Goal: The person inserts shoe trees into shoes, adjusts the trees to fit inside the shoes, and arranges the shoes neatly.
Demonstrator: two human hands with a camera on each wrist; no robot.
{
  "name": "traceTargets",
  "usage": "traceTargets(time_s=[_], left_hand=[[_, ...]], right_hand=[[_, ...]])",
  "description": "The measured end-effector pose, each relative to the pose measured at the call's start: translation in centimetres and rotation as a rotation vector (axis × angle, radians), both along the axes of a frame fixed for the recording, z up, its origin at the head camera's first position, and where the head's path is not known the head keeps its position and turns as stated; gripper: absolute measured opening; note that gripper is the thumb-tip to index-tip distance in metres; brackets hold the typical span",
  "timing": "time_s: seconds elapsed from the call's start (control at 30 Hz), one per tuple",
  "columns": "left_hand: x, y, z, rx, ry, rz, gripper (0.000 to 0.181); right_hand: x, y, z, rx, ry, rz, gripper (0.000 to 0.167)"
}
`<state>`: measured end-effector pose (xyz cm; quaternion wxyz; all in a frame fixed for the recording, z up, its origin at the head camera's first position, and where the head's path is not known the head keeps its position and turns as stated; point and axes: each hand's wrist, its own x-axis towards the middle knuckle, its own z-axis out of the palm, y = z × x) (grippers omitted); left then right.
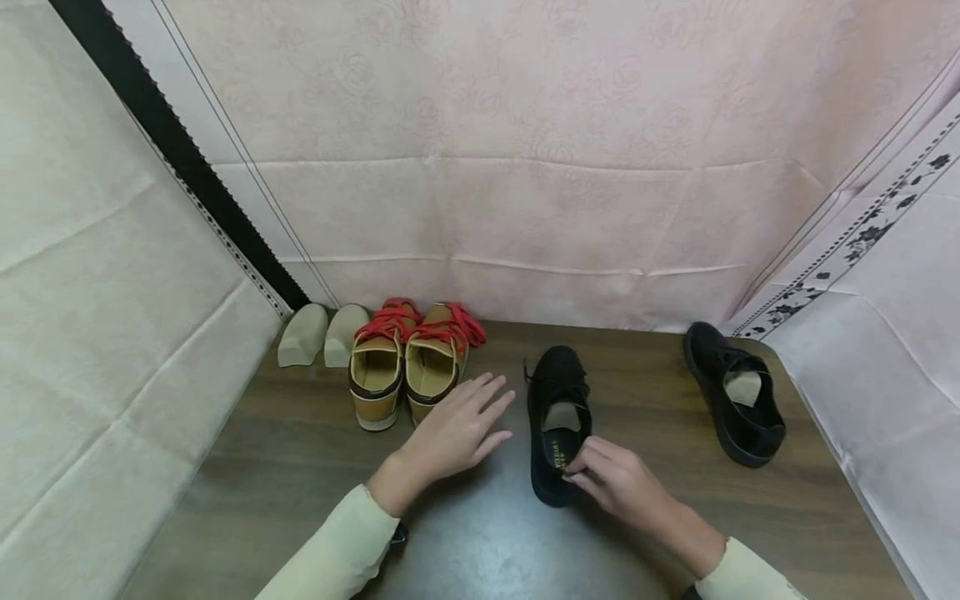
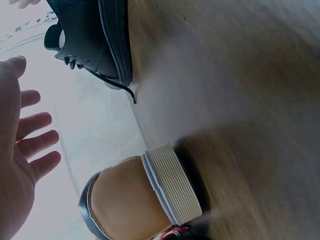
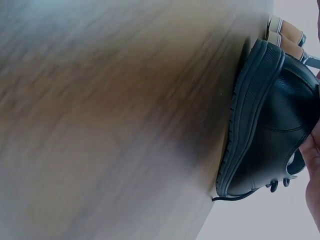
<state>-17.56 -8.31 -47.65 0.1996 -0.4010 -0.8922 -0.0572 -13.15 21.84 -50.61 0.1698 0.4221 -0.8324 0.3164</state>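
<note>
A black lace-up shoe (image 1: 557,371) stands on the wooden floor with its toe pointing away from me. At its heel end, my right hand (image 1: 621,483) pinches the rim of the opening between thumb and fingers. A pale insert (image 1: 562,416) shows inside the front of that shoe. The right wrist view shows the black shoe (image 3: 280,120) from the side, with fingers at its collar. My left hand (image 1: 459,423) hovers with spread fingers between the black shoe and a pair of tan shoes (image 1: 435,371) with red laces, holding nothing.
Two pale shoe-shaped inserts (image 1: 303,336) stand left of the tan shoes, near the back corner. A second black shoe (image 1: 720,400), with a pale insert inside, sits at the right. Cloth-covered walls (image 1: 525,217) close off the back and both sides of the floor (image 1: 315,467).
</note>
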Motion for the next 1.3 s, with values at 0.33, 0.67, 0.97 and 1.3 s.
traceTargets(time_s=[0.33,0.67,0.97,1.3], left_hand=[[-0.1,1.3,0.1,-0.013,0.002,-0.021,0.058],[0.2,2.6,-0.5,-0.129,-0.063,0.034,0.064],[0.4,3.2,-0.8,-0.158,-0.064,0.029,0.071],[0.4,3.6,-0.8,-0.168,-0.084,0.031,0.073]], right_hand=[[-0.2,1.5,0.0,0.02,0.037,-0.035,0.034],[-0.4,3.2,0.1,0.041,0.002,-0.056,0.027],[-0.7,4.7,-0.2,0.035,0.056,-0.061,0.009],[-1.0,6.3,0.1,0.068,0.072,-0.111,0.015]])
